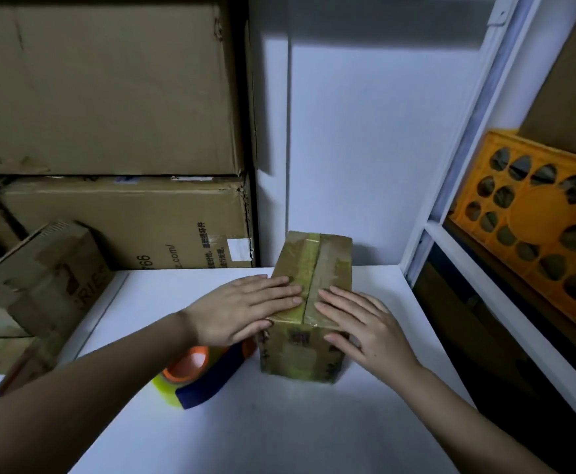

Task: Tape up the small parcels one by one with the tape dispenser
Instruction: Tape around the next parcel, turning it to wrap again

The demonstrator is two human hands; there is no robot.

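The left forearm crosses over the tape dispenser (201,371), hiding much of it; only its orange core, a yellowish roll and a dark blue body show, lying on the worktop (279,432) just at 9 o'clock of the parcel (308,302). Print on the parcel's near face is too blurred to read. The parcel stands near the worktop's far edge, close to the white wall (365,148), its top seam covered in glossy tape. The left hand (242,307) lies flat on the top, fingers straight and together, tips at the seam. The right hand (365,323) rests opposite, fingers straight and slightly spread, thumb down the near face. Bare worktop lies open at 6 o'clock of the parcel and at 3 o'clock up to the edge. At 9 o'clock, closed cartons (108,97) are stacked, cut off by the frame. At 3 o'clock, an orange crate (536,227) sits on a shelf; its contents are dark and unclear.
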